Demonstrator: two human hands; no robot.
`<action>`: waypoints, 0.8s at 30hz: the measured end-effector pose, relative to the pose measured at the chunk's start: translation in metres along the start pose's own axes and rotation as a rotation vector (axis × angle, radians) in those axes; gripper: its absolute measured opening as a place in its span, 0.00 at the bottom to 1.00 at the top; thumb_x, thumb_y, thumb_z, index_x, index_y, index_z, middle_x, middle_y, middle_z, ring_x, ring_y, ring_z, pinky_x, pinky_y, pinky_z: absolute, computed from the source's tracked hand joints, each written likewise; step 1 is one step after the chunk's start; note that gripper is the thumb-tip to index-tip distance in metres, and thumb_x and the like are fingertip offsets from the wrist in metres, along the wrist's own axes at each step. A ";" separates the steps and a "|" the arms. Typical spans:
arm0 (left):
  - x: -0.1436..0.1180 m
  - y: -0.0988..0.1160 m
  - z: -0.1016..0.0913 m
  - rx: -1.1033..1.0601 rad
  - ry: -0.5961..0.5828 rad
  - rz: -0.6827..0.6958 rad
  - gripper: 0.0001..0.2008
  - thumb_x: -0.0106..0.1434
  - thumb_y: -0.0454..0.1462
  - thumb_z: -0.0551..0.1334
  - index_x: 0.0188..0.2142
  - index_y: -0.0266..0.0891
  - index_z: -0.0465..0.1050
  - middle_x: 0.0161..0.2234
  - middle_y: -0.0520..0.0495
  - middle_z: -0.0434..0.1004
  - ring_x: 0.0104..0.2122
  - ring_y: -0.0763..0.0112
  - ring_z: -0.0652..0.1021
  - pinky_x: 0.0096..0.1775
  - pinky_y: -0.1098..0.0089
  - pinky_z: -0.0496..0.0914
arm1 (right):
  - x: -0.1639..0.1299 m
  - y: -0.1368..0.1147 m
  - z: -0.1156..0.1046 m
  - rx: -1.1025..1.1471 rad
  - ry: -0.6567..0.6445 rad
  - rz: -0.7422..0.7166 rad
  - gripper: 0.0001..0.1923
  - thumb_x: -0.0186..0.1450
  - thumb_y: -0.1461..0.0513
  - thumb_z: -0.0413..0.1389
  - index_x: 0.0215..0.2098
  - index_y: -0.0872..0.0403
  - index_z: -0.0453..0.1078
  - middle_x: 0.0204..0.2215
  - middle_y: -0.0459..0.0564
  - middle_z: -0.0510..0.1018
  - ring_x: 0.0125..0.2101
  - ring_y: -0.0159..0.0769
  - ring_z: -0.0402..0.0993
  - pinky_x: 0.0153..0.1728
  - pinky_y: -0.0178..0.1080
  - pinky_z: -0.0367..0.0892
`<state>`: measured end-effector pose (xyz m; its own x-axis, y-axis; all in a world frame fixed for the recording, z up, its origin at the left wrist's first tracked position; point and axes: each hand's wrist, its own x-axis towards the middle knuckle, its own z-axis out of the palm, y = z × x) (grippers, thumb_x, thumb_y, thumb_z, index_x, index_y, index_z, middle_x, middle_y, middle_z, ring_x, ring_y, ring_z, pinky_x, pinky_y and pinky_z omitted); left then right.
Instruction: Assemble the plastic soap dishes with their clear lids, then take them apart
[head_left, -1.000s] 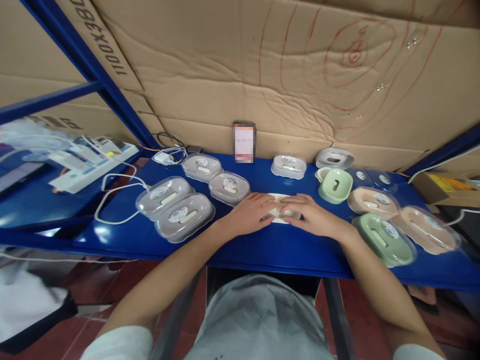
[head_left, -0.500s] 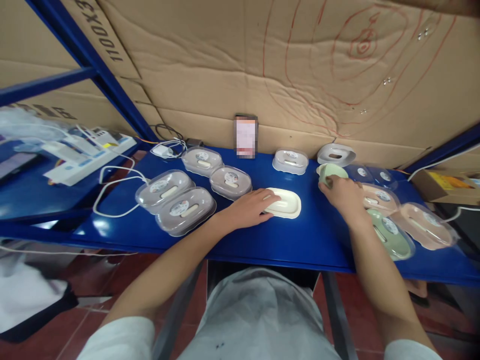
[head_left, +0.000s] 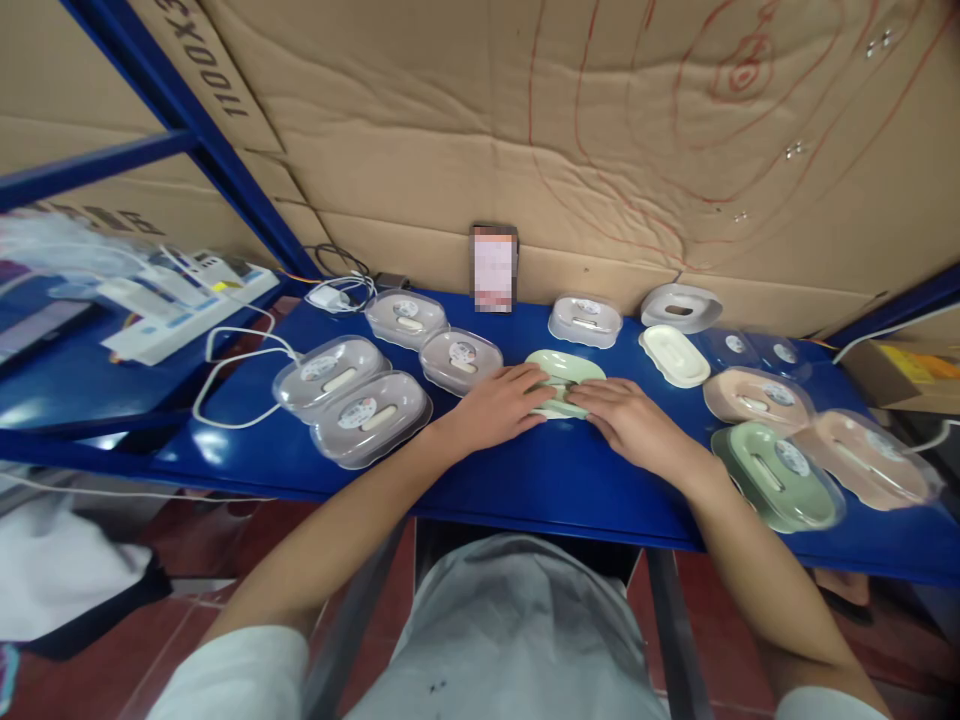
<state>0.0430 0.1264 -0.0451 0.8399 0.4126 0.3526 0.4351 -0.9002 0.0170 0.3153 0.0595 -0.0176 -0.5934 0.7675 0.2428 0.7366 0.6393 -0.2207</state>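
A light green oval soap dish tray (head_left: 564,366) sits over a cream base (head_left: 555,412) in the middle of the blue table. From the left, my left hand (head_left: 506,405) holds the tray's edge, its fingers bent over the rim. My right hand (head_left: 630,422) grips the opposite side, with fingertips reaching onto the tray's middle. My hands hide part of how tray and base meet. Just beyond my right hand, a second cream base (head_left: 675,357) lies by itself on the table.
Several grey soap boxes with clear lids (head_left: 373,415) stand at left. At right are a green box (head_left: 780,478), pink boxes (head_left: 757,400) and clear lids (head_left: 731,347). A grey box (head_left: 585,320), a grey shell (head_left: 680,308) and a phone (head_left: 493,268) line the cardboard wall.
My right hand has brought the green tray leftward from the right side onto the middle cream base. The other cream base at right is now uncovered. My left hand stays beside the middle base.
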 end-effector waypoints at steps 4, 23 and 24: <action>0.002 0.001 -0.006 0.025 0.017 -0.042 0.19 0.72 0.44 0.69 0.59 0.41 0.74 0.59 0.37 0.75 0.61 0.48 0.75 0.59 0.52 0.70 | 0.003 0.007 -0.001 0.066 0.036 -0.064 0.29 0.72 0.71 0.50 0.66 0.47 0.75 0.61 0.52 0.81 0.63 0.45 0.76 0.67 0.57 0.68; 0.002 0.001 -0.001 0.095 0.032 -0.084 0.12 0.78 0.39 0.59 0.55 0.36 0.75 0.51 0.40 0.79 0.56 0.56 0.78 0.70 0.50 0.63 | 0.015 0.028 0.031 0.111 0.175 -0.019 0.20 0.80 0.60 0.46 0.64 0.48 0.73 0.63 0.53 0.78 0.67 0.45 0.71 0.69 0.56 0.67; 0.003 0.000 -0.001 0.093 0.037 -0.091 0.13 0.79 0.39 0.58 0.56 0.37 0.75 0.52 0.41 0.79 0.56 0.57 0.79 0.69 0.51 0.64 | 0.015 0.028 0.031 0.098 0.188 -0.007 0.20 0.80 0.60 0.46 0.65 0.48 0.73 0.65 0.53 0.77 0.68 0.45 0.69 0.69 0.56 0.66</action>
<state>0.0450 0.1272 -0.0433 0.7836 0.4850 0.3883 0.5388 -0.8417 -0.0359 0.3174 0.0902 -0.0492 -0.5208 0.7463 0.4146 0.6918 0.6535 -0.3073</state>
